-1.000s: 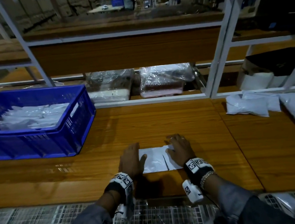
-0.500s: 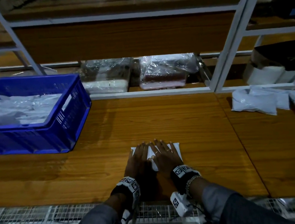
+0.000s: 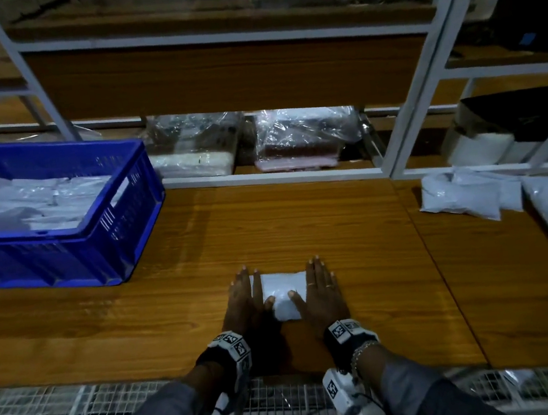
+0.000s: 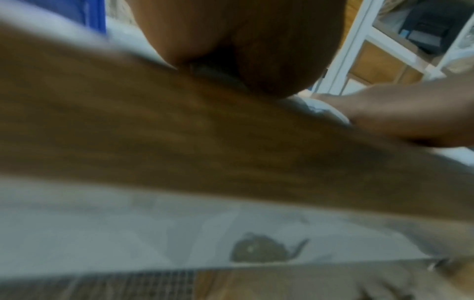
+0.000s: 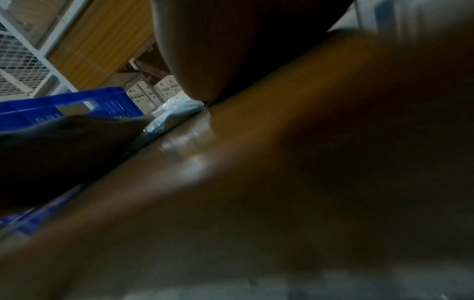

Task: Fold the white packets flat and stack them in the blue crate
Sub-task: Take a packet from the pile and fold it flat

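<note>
White packet [image 3: 285, 294] on the wooden table [image 3: 302, 224], near the front edge, pinned flat between two hands. Left hand [image 3: 244, 302] spread over its left end, fingers straight and pointing away, thumb angled in onto the plastic. Right hand [image 3: 322, 292] mirrored on the right end, fingers equally straight (rings on two of them), thumb likewise resting on the packet. Neither hand curled round anything: both pressing palm-down, thumbs near each other but apart over the middle of the packet.

Blue crate [image 3: 96, 229] far left on the table, well apart from the hands, holding a layer of flattened packets [image 3: 34, 202]. Loose white packets [image 3: 471, 197] heaped at the far right. Plastic-wrapped bundles [image 3: 306, 141] on the low shelf beyond the table.

From the left wrist, blurred: heel of the left hand [image 4: 246, 44] down on the wood, a sliver of white packet [image 4: 330, 113] under the edge of the right hand [image 4: 400, 113] coming in from the right. From the right wrist, darker: packet's crinkled end [image 5: 177, 113] showing between the right palm [image 5: 231, 50] and the left hand [image 5: 66, 148], with the crate's blue wall [image 5: 77, 107] behind, and small printed boxes [image 5: 153, 93] beyond it, which the head view does not clearly show.
</note>
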Action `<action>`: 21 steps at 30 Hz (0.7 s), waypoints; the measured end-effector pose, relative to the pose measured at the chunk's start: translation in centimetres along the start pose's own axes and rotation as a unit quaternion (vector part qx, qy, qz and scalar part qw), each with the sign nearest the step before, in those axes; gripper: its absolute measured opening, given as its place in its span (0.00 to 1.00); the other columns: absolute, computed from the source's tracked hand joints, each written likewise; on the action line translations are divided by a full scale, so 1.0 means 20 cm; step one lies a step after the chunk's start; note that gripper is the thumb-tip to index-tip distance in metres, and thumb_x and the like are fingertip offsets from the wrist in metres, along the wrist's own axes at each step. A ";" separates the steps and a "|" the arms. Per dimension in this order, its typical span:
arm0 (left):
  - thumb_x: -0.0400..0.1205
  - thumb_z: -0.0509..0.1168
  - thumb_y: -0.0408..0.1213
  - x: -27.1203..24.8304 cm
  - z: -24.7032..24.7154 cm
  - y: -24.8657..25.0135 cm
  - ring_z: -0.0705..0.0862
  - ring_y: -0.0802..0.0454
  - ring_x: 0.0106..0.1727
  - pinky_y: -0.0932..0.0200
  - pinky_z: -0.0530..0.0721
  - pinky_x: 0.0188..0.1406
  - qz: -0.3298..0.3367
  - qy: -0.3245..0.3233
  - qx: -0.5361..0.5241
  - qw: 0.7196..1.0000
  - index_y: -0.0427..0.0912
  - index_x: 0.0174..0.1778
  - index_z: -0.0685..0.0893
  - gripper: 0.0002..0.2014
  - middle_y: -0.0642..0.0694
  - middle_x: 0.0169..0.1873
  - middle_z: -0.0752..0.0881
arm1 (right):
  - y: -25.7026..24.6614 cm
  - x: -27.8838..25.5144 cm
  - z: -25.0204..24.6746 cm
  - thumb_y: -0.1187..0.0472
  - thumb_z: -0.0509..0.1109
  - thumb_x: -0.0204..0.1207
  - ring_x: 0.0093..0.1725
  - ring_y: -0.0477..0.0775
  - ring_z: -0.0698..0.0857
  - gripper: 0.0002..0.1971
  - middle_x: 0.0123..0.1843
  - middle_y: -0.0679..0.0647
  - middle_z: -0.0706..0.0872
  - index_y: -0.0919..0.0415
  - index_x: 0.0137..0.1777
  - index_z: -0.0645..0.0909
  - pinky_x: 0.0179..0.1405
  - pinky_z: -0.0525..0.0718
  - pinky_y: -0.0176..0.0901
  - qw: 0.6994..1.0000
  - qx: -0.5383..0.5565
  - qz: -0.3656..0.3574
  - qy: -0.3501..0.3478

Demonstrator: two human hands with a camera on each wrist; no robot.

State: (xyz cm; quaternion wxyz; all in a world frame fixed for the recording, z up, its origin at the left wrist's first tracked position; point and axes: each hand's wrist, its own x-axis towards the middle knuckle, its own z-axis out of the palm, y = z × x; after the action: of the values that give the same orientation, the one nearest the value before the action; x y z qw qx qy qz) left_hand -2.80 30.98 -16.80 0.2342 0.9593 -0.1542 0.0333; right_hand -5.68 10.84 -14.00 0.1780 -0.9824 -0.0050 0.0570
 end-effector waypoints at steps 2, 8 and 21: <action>0.91 0.39 0.60 0.02 0.00 -0.01 0.82 0.18 0.65 0.21 0.83 0.54 0.011 -0.002 -0.012 1.000 0.30 0.77 0.67 0.36 0.16 0.68 0.78 | 0.01 0.01 0.01 0.21 0.20 0.68 0.89 0.60 0.39 0.58 0.90 0.60 0.35 0.63 0.89 0.38 0.86 0.36 0.56 1.000 -0.002 0.003 -0.004; 0.90 0.40 0.56 0.00 -0.09 0.08 0.81 0.22 0.68 0.29 0.74 0.71 0.019 -0.022 0.063 0.998 0.28 0.77 0.72 0.36 0.20 0.70 0.79 | -0.07 0.00 -0.09 0.35 0.45 0.87 0.90 0.58 0.40 0.42 0.90 0.59 0.37 0.64 0.89 0.37 0.87 0.36 0.56 0.999 -0.032 0.027 -0.034; 0.86 0.57 0.48 -0.03 -0.04 0.09 0.84 0.41 0.70 0.38 0.77 0.68 0.065 -0.114 0.110 0.985 0.36 0.72 0.84 0.25 0.36 0.71 0.84 | -0.17 -0.03 0.02 0.48 0.47 0.86 0.88 0.61 0.58 0.31 0.90 0.57 0.57 0.57 0.87 0.64 0.85 0.52 0.63 0.988 -0.107 -0.094 -0.055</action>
State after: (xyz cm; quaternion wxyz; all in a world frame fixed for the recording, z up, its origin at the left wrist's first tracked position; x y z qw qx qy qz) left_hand -3.95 29.96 -15.29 0.1052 0.9648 -0.2371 -0.0444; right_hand -6.25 14.19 -13.18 0.0753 -0.9863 -0.1128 0.0935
